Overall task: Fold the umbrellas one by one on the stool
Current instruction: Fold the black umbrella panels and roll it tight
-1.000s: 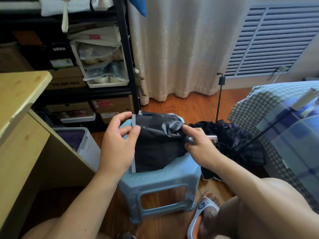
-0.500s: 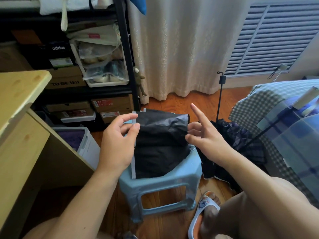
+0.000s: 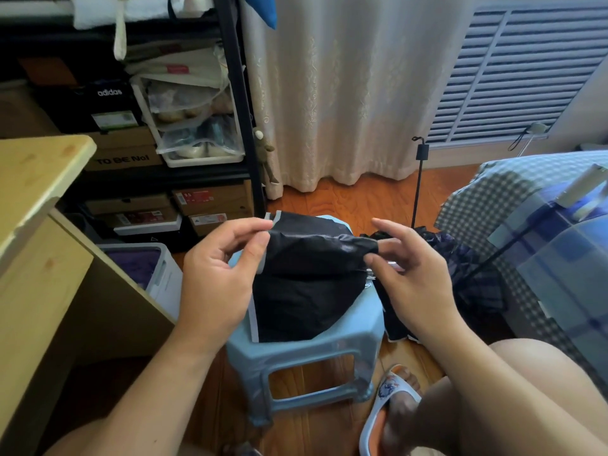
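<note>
Left hand (image 3: pixel 218 274) grip: pinches black umbrella (image 3: pixel 302 284) edge; right hand (image 3: pixel 408 274) grip: pinches opposite fold

Two hands are in view: the left hand (image 3: pixel 218 274) and the right hand (image 3: pixel 411 274), both at mid-frame. One black umbrella (image 3: pixel 302 281) lies at the centre on one light blue stool (image 3: pixel 306 353). One dark plaid umbrella (image 3: pixel 467 268) sits right of centre, and one blue checked umbrella (image 3: pixel 559 258) at the right edge, making three umbrellas. One sandalled foot (image 3: pixel 394 399) shows at the lower right. One curtain (image 3: pixel 345 87) hangs at upper centre.
</note>
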